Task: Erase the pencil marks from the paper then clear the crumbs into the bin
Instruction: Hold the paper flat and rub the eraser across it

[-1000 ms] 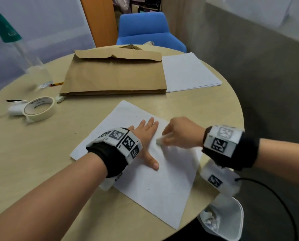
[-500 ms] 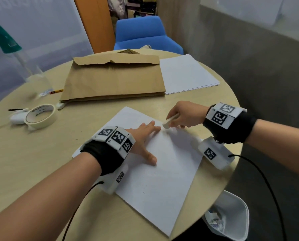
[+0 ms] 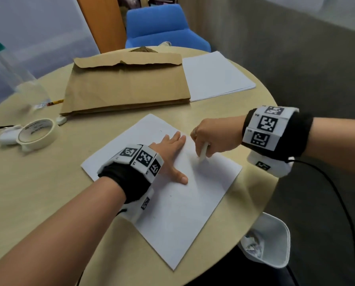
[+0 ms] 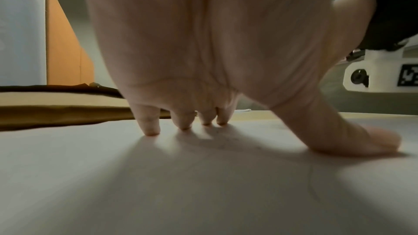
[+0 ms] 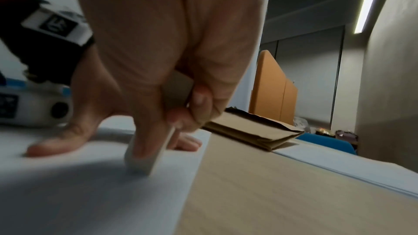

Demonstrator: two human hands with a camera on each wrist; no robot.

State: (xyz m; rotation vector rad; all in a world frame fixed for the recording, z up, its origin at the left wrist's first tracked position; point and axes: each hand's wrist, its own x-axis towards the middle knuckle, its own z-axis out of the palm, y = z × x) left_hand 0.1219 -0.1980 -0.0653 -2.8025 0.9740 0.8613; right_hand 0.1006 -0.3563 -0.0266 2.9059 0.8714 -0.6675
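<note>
A person's right hand (image 3: 213, 135) pinches a white eraser (image 3: 202, 152) btwn thumb and fingers, its long axis steeply tilted, lower end pressed on the paper (image 3: 178, 207). In the right wrist view the eraser (image 5: 149, 156) meets the sheet just inside the edge nearest the bare tabletop. The left hand (image 3: 168, 155) lies flat on the sheet just beside it, fingers straight and spread, thumb (image 4: 353, 140) splayed toward the eraser side, pinning the paper to the round table (image 3: 38, 193).

Faint pencil marks show on the paper near the left hand, incl. a thin line in the left wrist view; most of the sheet looks blank, so erasing is judged well along but not done. Crumbs are too small to tell.

The white bin (image 3: 275, 242) sits on the floor below the table edge, on the right-hand side, beyond the sheet's near-right corner. So the right hand is the nearer one for any sweep, and the paper's long axis already runs roughly toward that edge.

Also on the table: a brown paper bag (image 3: 127, 85), a stack of white sheets (image 3: 215, 77), a tape roll (image 3: 37, 133).
</note>
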